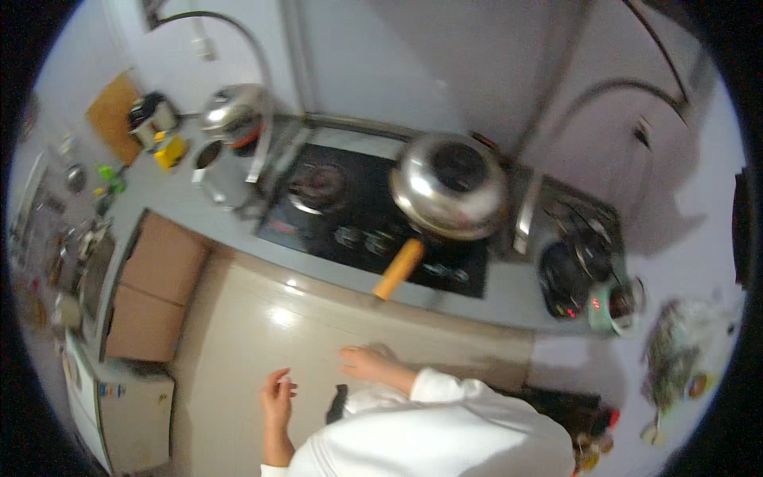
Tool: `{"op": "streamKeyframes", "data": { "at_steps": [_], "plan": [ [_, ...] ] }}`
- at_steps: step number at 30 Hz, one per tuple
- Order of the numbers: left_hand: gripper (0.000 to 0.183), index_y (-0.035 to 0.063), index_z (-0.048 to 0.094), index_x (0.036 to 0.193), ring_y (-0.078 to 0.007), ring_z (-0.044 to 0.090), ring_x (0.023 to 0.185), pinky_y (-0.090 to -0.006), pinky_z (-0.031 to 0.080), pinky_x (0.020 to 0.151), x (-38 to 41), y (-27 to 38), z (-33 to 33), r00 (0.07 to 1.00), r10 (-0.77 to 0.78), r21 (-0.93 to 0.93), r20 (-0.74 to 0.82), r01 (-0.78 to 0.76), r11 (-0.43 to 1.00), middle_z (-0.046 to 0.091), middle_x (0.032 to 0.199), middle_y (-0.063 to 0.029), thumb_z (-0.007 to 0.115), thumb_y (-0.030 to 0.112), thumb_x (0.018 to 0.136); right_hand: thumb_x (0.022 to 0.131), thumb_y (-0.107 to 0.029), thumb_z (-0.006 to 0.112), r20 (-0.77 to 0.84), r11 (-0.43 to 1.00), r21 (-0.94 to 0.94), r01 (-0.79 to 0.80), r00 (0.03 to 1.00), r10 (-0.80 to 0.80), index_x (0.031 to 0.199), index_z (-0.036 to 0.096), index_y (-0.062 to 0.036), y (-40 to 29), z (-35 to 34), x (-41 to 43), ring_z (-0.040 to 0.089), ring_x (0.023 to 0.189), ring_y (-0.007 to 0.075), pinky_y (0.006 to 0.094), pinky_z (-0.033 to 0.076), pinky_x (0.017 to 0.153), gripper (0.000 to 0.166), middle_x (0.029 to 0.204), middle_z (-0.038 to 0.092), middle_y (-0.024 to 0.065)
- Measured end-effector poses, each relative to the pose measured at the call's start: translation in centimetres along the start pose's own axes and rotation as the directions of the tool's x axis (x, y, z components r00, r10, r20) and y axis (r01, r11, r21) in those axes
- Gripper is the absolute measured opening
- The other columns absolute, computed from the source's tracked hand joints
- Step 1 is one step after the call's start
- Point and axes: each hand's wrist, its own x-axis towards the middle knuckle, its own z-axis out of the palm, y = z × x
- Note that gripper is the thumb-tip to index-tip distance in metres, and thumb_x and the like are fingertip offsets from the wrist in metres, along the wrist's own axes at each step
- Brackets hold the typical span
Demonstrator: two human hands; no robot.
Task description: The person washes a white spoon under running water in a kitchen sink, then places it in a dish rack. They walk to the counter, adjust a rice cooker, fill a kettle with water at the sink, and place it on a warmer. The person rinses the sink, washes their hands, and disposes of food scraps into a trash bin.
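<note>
My left hand [277, 398] hangs over the tiled floor [244, 334] with its fingers loosely bent and apart. Nothing is visibly held in it. My right hand [371, 364] is in front of my body, its fingers loosely extended and blurred, and it looks bare of any object. Beyond it, the wooden handle [400, 271] of a lidded pan juts past the counter's front edge. The pan's domed metal lid [411, 191] covers the right burner of a black gas cooktop [357, 206]. Neither hand touches the pan or the counter.
Left on the counter [161, 194] are a metal kettle [235, 113], a grey pitcher [223, 176] and a yellow box [170, 151]. To the right stand a black appliance [560, 280] and a pale green container [611, 307]. A white cabinet [134, 417] is at lower left.
</note>
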Motion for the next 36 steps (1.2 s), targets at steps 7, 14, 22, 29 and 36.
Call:
{"op": "streamKeyframes", "data": {
  "at_steps": [7,14,22,29,36],
  "plan": [
    [0.023,0.0048,0.059,0.104,-0.0171,0.061,0.074,-0.0265,0.05,0.062,4.0,-1.6,-5.0,0.99,-0.092,-0.083,-0.11,0.083,0.993,0.056,0.1,-0.0118,0.052,0.012,0.083,0.078,-0.027,0.058,0.048,0.993,-0.092,-0.071,0.996,0.076,0.118,0.049,-0.0016,-4.1,0.4,6.2,0.055,0.098,0.0299,0.0337,0.043,0.084,0.048,0.113,0.054,0.0185],
    [0.023,0.0042,0.058,0.103,-0.0176,0.061,0.074,-0.0285,0.048,0.064,9.6,-2.1,-13.4,0.993,0.018,-0.058,-0.118,-0.025,0.998,0.057,0.097,-0.0126,0.053,0.015,0.084,0.079,-0.023,0.06,-0.06,0.987,0.063,-0.149,0.986,0.153,0.119,0.047,0.0013,-9.1,1.2,17.0,0.055,0.102,0.0237,0.0307,0.041,0.087,0.049,0.112,0.055,0.0173],
    [0.022,0.0024,0.058,0.103,-0.0153,0.06,0.072,-0.0252,0.049,0.059,14.2,-5.9,-26.8,0.974,-0.122,-0.163,-0.192,0.091,0.982,0.055,0.099,-0.0088,0.052,0.012,0.084,0.08,-0.021,0.061,-0.447,0.928,0.361,0.097,0.891,0.08,0.117,0.049,0.0006,-16.5,0.7,33.7,0.052,0.102,0.0198,0.0289,0.041,0.083,0.045,0.113,0.055,0.0116],
    [0.022,0.002,0.058,0.102,-0.0141,0.059,0.071,-0.025,0.048,0.056,19.7,-7.7,-32.0,0.93,-0.255,-0.253,-0.266,0.188,0.949,0.06,0.095,-0.0069,0.052,0.013,0.084,0.079,-0.037,0.061,-0.536,0.769,0.635,0.079,0.761,0.365,0.127,0.036,-0.0064,-19.9,-6.1,47.4,0.041,0.111,0.0215,0.0414,0.037,0.08,0.062,0.127,0.04,0.0082],
    [0.023,-0.0001,0.057,0.102,-0.0139,0.059,0.071,-0.024,0.048,0.057,28.0,-2.5,-36.0,0.91,-0.296,-0.25,-0.29,0.226,0.941,0.06,0.094,-0.0075,0.051,0.014,0.085,0.078,-0.03,0.063,-0.467,0.636,0.771,0.017,0.695,0.547,0.102,0.051,-0.009,-18.2,-6.4,56.1,0.053,0.083,0.0151,0.036,0.042,0.061,0.034,0.095,0.055,0.0023]
  ]
}}
